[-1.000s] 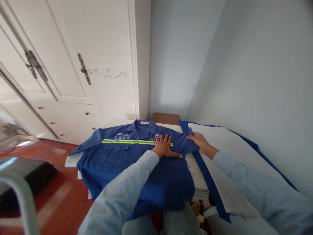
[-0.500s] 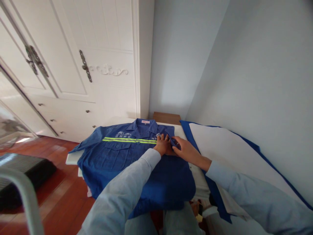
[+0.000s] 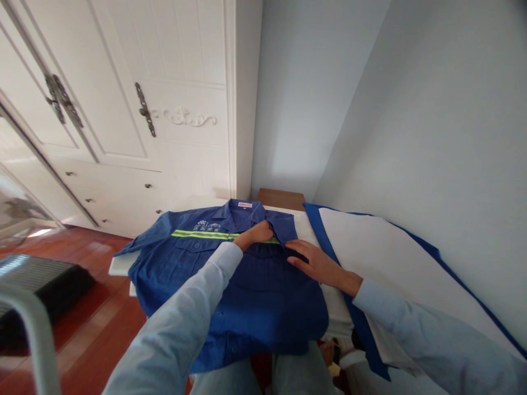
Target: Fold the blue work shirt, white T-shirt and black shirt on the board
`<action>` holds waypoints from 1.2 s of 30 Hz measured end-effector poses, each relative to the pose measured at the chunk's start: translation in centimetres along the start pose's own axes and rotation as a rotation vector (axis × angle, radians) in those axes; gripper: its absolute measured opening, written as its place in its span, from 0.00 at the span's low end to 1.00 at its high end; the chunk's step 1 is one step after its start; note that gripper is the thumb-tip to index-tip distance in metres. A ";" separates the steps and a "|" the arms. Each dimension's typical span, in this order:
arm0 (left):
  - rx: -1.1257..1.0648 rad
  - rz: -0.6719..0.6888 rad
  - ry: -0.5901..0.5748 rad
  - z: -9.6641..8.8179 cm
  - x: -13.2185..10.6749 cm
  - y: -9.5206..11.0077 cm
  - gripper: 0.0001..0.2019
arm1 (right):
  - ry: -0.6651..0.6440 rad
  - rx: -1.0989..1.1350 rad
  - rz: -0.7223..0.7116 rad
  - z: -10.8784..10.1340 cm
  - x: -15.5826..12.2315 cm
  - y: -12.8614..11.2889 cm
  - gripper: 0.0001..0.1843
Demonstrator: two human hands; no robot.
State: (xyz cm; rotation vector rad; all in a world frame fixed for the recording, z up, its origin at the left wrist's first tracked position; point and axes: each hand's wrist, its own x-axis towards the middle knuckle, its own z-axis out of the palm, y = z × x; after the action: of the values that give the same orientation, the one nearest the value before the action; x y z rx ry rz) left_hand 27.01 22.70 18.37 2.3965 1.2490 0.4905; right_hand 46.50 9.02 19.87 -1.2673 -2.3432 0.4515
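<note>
A blue work shirt (image 3: 185,269) with a yellow reflective stripe lies face up on a small white table (image 3: 119,265). Its right sleeve side is folded inward over the chest. My left hand (image 3: 257,233) is curled on the shirt near the stripe and collar, its fingers closed on the folded fabric. Just to the right of it, my right hand (image 3: 315,264) rests flat on the folded right edge with its fingers stretched out. Both my arms wear pale blue sleeves.
A white sheet with a blue border (image 3: 382,252) lies to the right against the grey wall. A white wardrobe (image 3: 123,109) stands behind the table, a brown wooden stand (image 3: 282,198) in the corner. On the red wood floor at left sit a black object (image 3: 49,282) and a grey bar (image 3: 39,334).
My right hand carried the shirt's right sleeve inward over the chest and now lies flat on the fold. My left hand shifted left and curled onto the fabric.
</note>
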 end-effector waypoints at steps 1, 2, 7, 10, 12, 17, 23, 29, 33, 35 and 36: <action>0.003 -0.031 0.050 -0.7 0.1 -0.4 0.25 | -0.023 -0.010 -0.008 0.2 -0.1 0.3 0.25; 0.013 -0.062 0.107 -1.3 0.1 -0.6 0.25 | -0.054 -0.021 -0.016 0.4 -0.2 0.5 0.26; 0.065 0.022 0.281 -1.2 -0.9 0.6 0.22 | -0.224 -0.084 -0.128 1.6 -0.4 1.2 0.32; 0.196 0.286 0.180 0.9 -1.3 1.8 0.24 | -0.249 -0.151 -0.168 1.6 -0.5 1.1 0.34; 0.299 0.400 0.099 2.3 -0.8 2.1 0.26 | -0.219 -0.191 -0.163 1.4 -0.6 1.0 0.35; 0.365 0.407 0.015 3.7 2.1 1.6 0.28 | -0.166 -0.289 -0.071 2.0 -1.9 0.9 0.40; 0.367 0.347 -0.115 4.2 4.1 0.6 0.33 | -0.246 -0.349 -0.064 3.1 -3.2 0.8 0.41; 0.349 0.313 -0.107 4.7 3.8 0.4 0.34 | -0.259 -0.322 -0.091 3.2 -3.4 1.3 0.46; 0.358 0.293 -0.107 4.6 3.8 0.6 0.34 | -0.269 -0.311 -0.093 3.2 -3.5 1.4 0.46; 0.361 0.283 -0.094 4.7 3.8 0.7 0.34 | -0.261 -0.301 -0.093 3.3 -3.5 1.5 0.45; 0.361 0.274 -0.089 4.7 3.8 0.8 0.33 | -0.258 -0.297 -0.094 3.3 -3.5 1.5 0.45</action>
State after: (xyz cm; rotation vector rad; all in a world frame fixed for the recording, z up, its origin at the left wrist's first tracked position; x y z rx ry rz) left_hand 31.88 24.60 15.20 2.8796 1.0466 0.2444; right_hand 47.55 6.62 15.60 -1.2836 -2.7565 0.2545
